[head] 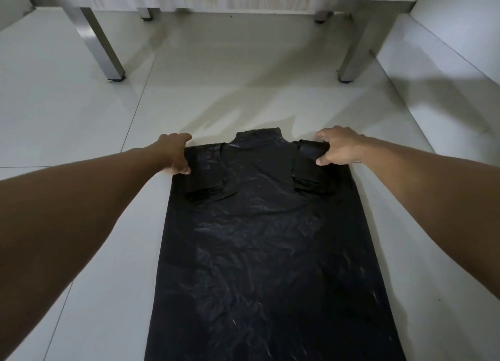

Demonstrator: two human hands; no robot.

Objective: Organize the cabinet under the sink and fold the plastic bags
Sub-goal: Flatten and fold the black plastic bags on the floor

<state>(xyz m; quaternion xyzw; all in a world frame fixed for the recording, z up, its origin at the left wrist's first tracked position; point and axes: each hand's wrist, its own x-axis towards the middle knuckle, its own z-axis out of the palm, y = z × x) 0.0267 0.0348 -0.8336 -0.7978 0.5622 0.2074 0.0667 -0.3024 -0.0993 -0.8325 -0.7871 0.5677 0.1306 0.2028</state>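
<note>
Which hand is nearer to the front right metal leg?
Right. The right hand grips the black bag below that leg; the left hand is farther.

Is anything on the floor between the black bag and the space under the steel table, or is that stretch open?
Nothing visible blocks it. The black bag lies flat on the floor, both hands on its handles, and only bare tile runs to the steel table's legs.

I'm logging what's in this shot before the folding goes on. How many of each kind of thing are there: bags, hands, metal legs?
Black plastic bag: 1
Hands: 2, left hand and right hand, each gripping a folded-back handle
Metal legs in view: 4, such as the near left one
Total: 7
</note>
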